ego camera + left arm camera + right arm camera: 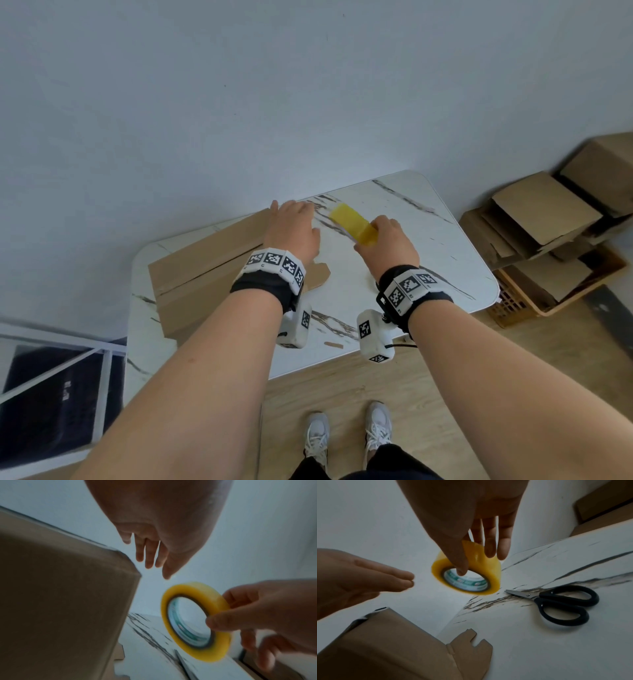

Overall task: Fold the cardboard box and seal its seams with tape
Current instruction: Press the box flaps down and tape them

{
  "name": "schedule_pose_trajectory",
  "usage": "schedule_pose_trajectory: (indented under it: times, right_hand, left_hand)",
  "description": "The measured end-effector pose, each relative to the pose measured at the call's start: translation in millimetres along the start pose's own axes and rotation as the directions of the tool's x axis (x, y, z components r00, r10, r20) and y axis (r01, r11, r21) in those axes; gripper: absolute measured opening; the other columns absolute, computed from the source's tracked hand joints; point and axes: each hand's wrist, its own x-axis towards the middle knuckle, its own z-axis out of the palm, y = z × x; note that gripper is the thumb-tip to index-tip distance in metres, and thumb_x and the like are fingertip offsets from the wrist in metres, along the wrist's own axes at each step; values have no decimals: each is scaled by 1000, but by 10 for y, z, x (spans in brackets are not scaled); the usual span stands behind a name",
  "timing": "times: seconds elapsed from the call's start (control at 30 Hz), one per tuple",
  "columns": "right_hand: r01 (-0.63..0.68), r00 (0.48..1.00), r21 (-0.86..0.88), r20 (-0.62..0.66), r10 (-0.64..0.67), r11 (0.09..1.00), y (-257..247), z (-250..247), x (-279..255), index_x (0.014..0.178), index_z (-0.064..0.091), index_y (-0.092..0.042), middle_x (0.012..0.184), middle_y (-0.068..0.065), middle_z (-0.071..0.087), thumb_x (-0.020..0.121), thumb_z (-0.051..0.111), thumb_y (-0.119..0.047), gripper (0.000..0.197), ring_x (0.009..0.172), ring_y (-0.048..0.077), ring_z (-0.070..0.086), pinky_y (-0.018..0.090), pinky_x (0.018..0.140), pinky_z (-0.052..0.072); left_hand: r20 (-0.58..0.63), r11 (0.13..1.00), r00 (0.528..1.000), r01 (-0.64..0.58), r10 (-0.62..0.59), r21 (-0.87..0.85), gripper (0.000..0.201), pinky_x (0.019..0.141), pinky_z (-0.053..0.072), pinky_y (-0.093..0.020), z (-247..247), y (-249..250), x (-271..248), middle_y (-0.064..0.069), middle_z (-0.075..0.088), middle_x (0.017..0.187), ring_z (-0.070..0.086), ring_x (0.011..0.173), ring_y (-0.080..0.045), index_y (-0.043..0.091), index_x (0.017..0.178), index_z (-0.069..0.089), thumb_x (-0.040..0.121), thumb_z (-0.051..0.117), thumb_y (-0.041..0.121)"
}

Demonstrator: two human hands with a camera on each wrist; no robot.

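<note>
A folded brown cardboard box (205, 270) lies on the left half of the marble table (428, 260), a tab flap (471, 642) sticking out at its right end. My right hand (387, 243) holds a yellow roll of tape (352, 224) above the table, thumb through its core (460, 568) and fingers over its outside. My left hand (291, 229) hovers with straight fingers just right of the box's far corner (126, 563), close to the tape roll (195, 620) and holding nothing.
Black-handled scissors (556, 600) lie on the table right of the tape. Stacked flat cardboard (541, 212) and a basket (534, 301) stand on the floor to the right. A white-framed rack (54, 373) stands at the left. A wall runs behind the table.
</note>
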Motion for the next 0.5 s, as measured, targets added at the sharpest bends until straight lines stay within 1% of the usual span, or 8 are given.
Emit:
schedule_pose_trajectory:
  times: [0.07,0.13,0.23,0.33,0.37,0.4,0.47,0.5]
  right_hand:
    - [-26,1000,-21,6,26,999,20,-5,15,119,44,-16,109,5,55,85,65,-28,42,83,27,56,33,65,43]
    - [-73,997,-57,14,74,996,90,-6,35,120,42,-13,111,9,58,84,68,-25,46,92,31,60,34,68,44]
    - [-134,989,-117,52,141,984,196,31,51,120,41,-9,114,13,58,82,71,-19,50,100,35,59,36,70,44]
    - [-159,976,-157,125,179,975,247,136,27,128,39,-8,119,13,58,79,75,-18,62,107,34,58,36,74,45]
    - [-172,969,-154,149,195,973,261,185,10,132,37,-8,121,13,58,80,73,-17,65,108,33,58,37,76,47]
    - [-188,963,-152,163,213,970,267,232,-8,136,36,-8,121,13,59,83,69,-14,63,105,32,60,37,76,48]
    - [-218,949,-180,191,251,959,264,298,-49,138,34,-7,116,14,62,89,54,-7,53,94,32,61,36,71,49]
    - [-222,941,-203,211,264,954,260,325,-61,138,34,-5,116,15,62,91,48,-4,49,94,32,62,37,72,48]
  left_hand:
    - [-107,994,993,38,-48,-98,47,121,3,-40,-20,-91,-24,-5,37,150,24,142,-21,12,144,36,98,38,17]
    - [-160,984,981,85,-110,-154,44,121,6,-39,-35,-202,-45,-5,36,151,24,143,-22,14,141,43,97,37,10]
    - [-126,970,972,175,-197,-167,47,120,10,-41,-32,-365,-96,-7,33,152,21,144,-24,16,138,47,94,36,4]
    - [-105,945,954,254,-279,-206,49,119,14,-41,-7,-467,-202,-8,31,153,20,144,-25,16,139,44,93,35,4]
    - [-105,933,945,279,-309,-228,50,120,14,-40,7,-490,-237,-8,29,154,20,145,-25,16,142,41,94,33,4]
    - [-108,922,937,300,-333,-244,50,120,15,-40,24,-514,-267,-7,28,155,19,145,-25,15,144,37,96,33,5]
    - [-115,915,925,328,-362,-236,47,120,15,-42,54,-562,-310,-7,26,156,18,146,-24,14,145,34,99,33,11]
    - [-112,913,920,346,-375,-215,46,120,14,-43,72,-592,-326,-6,25,156,17,146,-24,15,146,33,100,33,16]
